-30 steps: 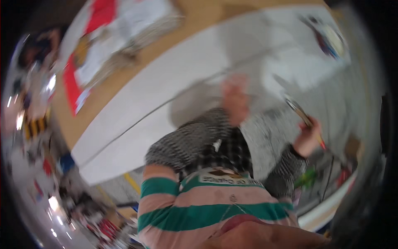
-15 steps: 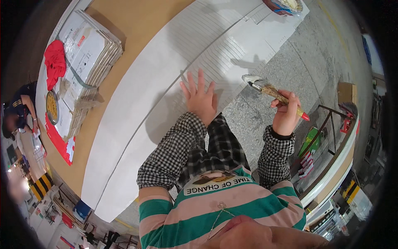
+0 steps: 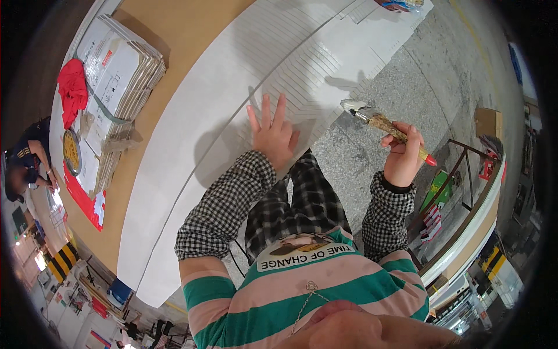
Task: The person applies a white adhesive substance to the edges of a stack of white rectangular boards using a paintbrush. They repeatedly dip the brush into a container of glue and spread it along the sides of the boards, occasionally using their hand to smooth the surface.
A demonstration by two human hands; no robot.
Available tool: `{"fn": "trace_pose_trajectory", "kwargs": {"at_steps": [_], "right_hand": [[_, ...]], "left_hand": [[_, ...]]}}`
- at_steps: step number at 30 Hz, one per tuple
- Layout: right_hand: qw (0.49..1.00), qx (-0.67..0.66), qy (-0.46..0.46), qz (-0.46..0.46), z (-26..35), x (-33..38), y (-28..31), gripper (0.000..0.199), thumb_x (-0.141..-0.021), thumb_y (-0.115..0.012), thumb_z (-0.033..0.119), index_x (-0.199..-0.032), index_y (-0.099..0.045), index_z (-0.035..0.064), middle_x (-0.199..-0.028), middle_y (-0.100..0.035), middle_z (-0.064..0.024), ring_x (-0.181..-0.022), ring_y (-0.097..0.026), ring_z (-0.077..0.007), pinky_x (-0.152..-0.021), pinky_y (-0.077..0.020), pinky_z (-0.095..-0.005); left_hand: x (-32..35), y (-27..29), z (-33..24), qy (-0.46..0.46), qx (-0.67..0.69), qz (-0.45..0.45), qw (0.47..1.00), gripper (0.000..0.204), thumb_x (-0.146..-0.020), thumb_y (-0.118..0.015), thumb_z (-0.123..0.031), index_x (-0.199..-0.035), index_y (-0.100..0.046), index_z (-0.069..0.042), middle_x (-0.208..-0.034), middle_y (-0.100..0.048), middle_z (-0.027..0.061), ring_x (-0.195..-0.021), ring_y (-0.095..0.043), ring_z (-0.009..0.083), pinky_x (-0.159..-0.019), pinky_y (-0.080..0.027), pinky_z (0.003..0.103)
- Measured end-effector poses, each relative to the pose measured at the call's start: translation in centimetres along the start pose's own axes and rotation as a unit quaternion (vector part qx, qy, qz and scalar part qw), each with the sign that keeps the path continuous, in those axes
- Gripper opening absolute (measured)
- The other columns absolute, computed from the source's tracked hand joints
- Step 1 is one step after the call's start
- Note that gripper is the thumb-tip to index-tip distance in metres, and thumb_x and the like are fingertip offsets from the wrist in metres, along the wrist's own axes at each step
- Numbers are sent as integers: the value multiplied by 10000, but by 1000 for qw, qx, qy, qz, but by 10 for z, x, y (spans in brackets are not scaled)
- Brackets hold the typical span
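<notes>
My left hand (image 3: 272,135) lies flat with fingers spread on a large white corrugated sheet (image 3: 232,87) that rests on a brown surface (image 3: 174,35). My right hand (image 3: 403,157) is closed around the handle of a paintbrush (image 3: 381,123) with a red handle end. The brush's pale bristle tip points up and left, held in the air just off the sheet's edge, above the speckled grey floor (image 3: 407,75). Both forearms wear black-and-white checked sleeves.
A tied stack of flat cardboard (image 3: 116,87) with a red cloth (image 3: 72,90) lies at the upper left. A person in dark clothes (image 3: 23,166) bends at the far left. A small cardboard box (image 3: 487,122) and metal rails (image 3: 459,168) stand at the right.
The view has steadied and tipped down toward the sheet. My left hand has settled flat on the white sheet. My right hand with the brush has stayed raised at the right.
</notes>
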State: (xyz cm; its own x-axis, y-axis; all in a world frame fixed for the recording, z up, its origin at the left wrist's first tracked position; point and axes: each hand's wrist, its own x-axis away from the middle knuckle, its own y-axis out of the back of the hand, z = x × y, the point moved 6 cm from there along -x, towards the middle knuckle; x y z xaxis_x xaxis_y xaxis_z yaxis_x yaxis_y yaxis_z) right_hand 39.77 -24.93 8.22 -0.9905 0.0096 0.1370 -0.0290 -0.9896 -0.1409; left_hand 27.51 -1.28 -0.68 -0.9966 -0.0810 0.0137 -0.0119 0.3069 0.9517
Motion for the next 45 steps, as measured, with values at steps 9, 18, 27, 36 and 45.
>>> {"fn": "trace_pose_trajectory", "kwargs": {"at_steps": [9, 18, 27, 36, 45], "right_hand": [[1000, -10, 13, 7, 1, 1, -5, 284, -940, -570, 247, -931, -603, -35, -940, -620, -162, -631, -579, -212, -581, -485, -326], [1000, -4, 1, -1, 2, 3, -5, 300, -941, -557, 250, -946, -592, -47, -961, -619, -170, -621, -578, -206, -586, -483, -325], [1000, -7, -1, 4, 2, 3, -10, 302, -937, -564, 251, -953, -589, -49, -949, -618, -173, -619, -578, -208, -593, -475, -325], [1000, 5, 5, 5, 5, 4, -11, 295, -935, -568, 257, -912, -608, -34, -935, -624, -158, -625, -583, -205, -591, -481, -328], [1000, -5, 5, 6, 7, 4, -10, 309, -932, -574, 263, -930, -598, -45, -937, -620, -162, -631, -586, -206, -594, -482, -327]], "left_hand": [[5, 5, -1, 9, 45, -48, 998, 429, -866, -595, -341, -1147, -622, -19, -1536, -155, 223, -1400, -32, 503, -1058, -3, 711], [5, 14, 8, 10, 32, -9, 999, 287, -836, -633, -274, -915, -640, 2, -1519, -207, 228, -1392, -81, 510, -1046, -47, 725], [8, 17, 8, 3, 52, -112, 992, 174, -780, -627, -131, -884, -628, 9, -1500, -222, 259, -1394, -103, 511, -1051, -70, 715], [-13, 9, 30, 118, 107, -117, 980, 137, -740, -667, -91, -850, -640, -14, -1519, -196, 246, -1407, -70, 500, -1096, -41, 663], [-12, 11, 22, 85, 175, -164, 967, 38, -763, -635, -51, -731, -622, -35, -1522, -243, 221, -1417, -74, 487, -1101, -45, 654]]}}
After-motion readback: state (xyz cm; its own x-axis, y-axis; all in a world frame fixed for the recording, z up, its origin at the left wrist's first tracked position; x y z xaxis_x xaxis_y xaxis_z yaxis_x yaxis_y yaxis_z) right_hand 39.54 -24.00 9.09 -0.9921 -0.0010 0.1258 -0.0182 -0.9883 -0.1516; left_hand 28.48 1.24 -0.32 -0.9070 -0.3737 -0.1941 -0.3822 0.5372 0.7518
